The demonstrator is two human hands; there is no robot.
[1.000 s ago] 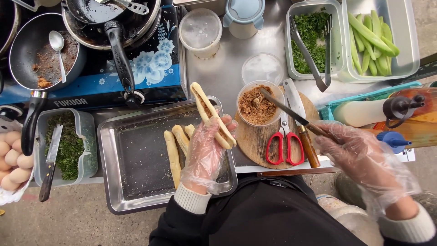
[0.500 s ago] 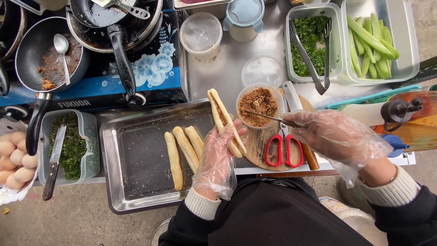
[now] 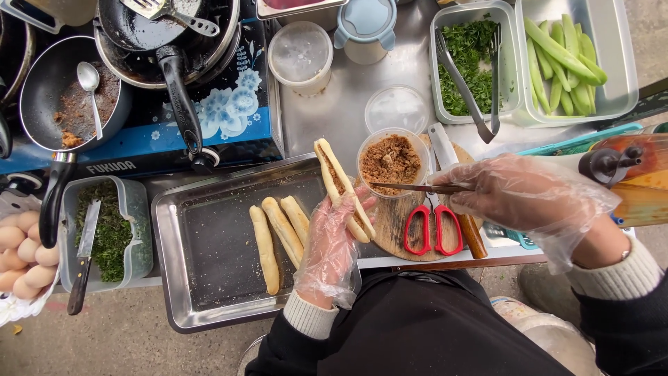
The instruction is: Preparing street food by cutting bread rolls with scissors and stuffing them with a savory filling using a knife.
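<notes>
My left hand (image 3: 332, 245), in a clear plastic glove, is curled around one split bread stick (image 3: 343, 188), holding it cut side up over the right edge of the metal tray (image 3: 209, 292), with a thin line of brown filling already in the slit. Three more bread sticks (image 3: 282, 235) lie side by side in that tray, just left of my hand. My right hand (image 3: 518, 196), gloved too, pinches one slim metal utensil (image 3: 410, 187) whose tip reaches across the tub of brown filling (image 3: 392, 159). Under it, one pair of red-handled scissors (image 3: 431, 228) rests on the round wooden board (image 3: 393, 230). To the far left sit one tub of chopped herbs (image 3: 111, 233) with a knife (image 3: 83, 256) laid over it, and a pile of eggs (image 3: 21, 247). Farther out, one box of greens (image 3: 480, 63) holds one pair of tongs (image 3: 473, 90), one box holds cucumber spears (image 3: 563, 59), and two dark pans (image 3: 69, 104) sit on the blue stove (image 3: 229, 118).
</notes>
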